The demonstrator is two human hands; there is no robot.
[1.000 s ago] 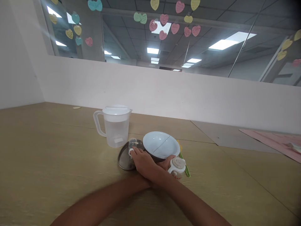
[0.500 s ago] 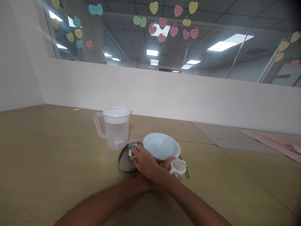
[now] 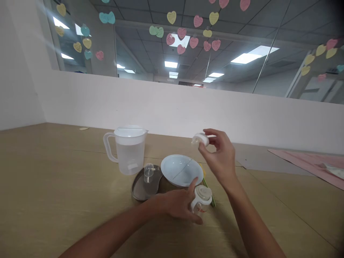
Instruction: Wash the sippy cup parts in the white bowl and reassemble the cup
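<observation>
My right hand [image 3: 220, 154] is raised above the table, thumb and fingers closed round a bottle nipple [image 3: 200, 139] with a white collar, tilted to the left. Lower down, my left hand [image 3: 184, 203] has its thumb and fingers spread beside a baby bottle [image 3: 203, 195] with a white handle and pale top; whether it touches the bottle I cannot tell. The bottle stands upright. A clear cap [image 3: 148, 172] rests in a metal kidney dish [image 3: 140, 190] left of my hands. Behind them sits a white bowl [image 3: 182, 168] with a thin rod lying across it.
A lidded plastic pitcher [image 3: 130, 154] stands at the back left. A green-handled tool [image 3: 213, 202], partly hidden, lies behind the bottle. At the right is a pink cloth [image 3: 298, 163], and a wall [image 3: 161, 107] closes off the table's far side.
My right hand has lifted from the kidney dish, up and to the right, with the nipple in it, uncrossing my arms. My left hand's fingers now show spread beside the bottle.
</observation>
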